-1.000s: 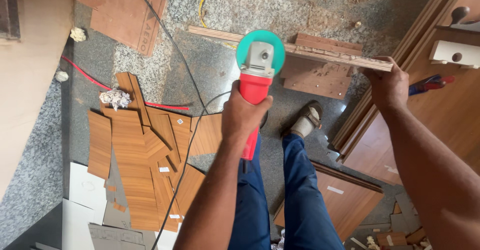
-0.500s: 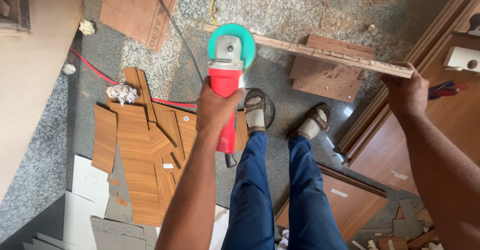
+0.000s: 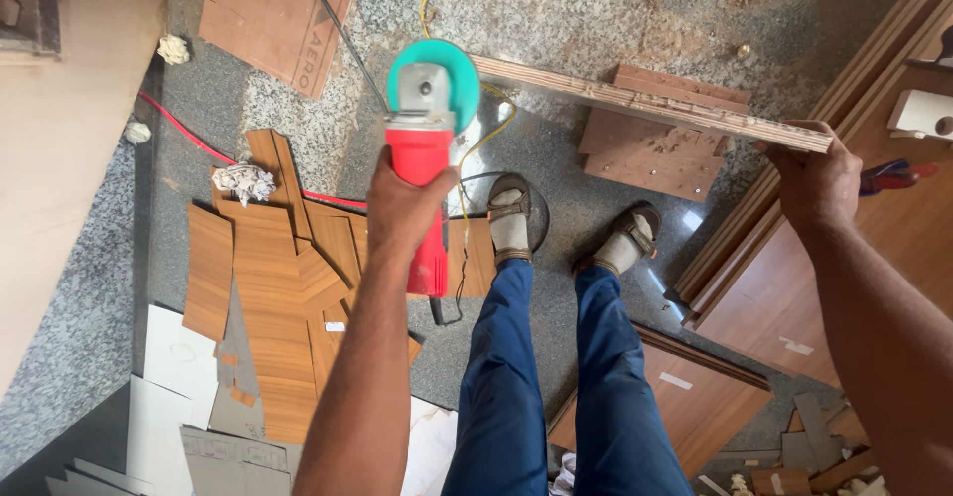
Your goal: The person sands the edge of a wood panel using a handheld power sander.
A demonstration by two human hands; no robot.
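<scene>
Beneath me lay the speckled granite floor (image 3: 615, 0), with a heap of wood-veneer offcuts (image 3: 268, 287) at about eight o'clock from my sandalled feet (image 3: 571, 228). I held a long plywood strip (image 3: 645, 99) level in the air, its far end at the guard of the grinder, my right hand (image 3: 819, 183) at three o'clock with fingers curled under its near end. My left hand (image 3: 402, 218) was wrapped tight around the red angle grinder (image 3: 427, 148), green guard at twelve o'clock.
</scene>
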